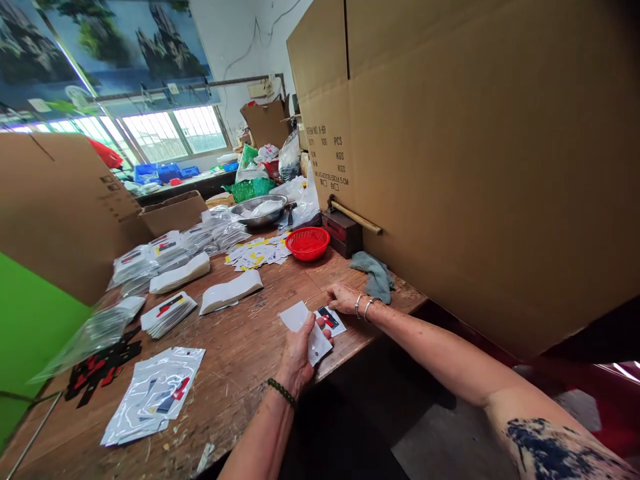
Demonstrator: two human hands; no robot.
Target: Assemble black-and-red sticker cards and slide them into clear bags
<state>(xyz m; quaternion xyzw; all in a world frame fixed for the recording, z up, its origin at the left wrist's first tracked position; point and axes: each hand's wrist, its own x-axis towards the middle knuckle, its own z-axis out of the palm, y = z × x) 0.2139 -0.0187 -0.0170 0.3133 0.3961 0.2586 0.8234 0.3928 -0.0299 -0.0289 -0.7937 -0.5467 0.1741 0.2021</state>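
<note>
White packet (299, 317) is pinched by the left hand (299, 347) — I can't tell the right hand's grip (343, 298). Red basket (308, 255) and rag (376, 275) sit beyond; cardboard box (475, 167) blocks the right.

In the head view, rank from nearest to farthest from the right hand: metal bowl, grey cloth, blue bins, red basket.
1. Grey cloth: just beyond the right hand, rightward.
2. Red basket: farther away, leftward.
3. Metal bowl: behind the basket, to its left.
4. Blue bins: far back, left.
</note>
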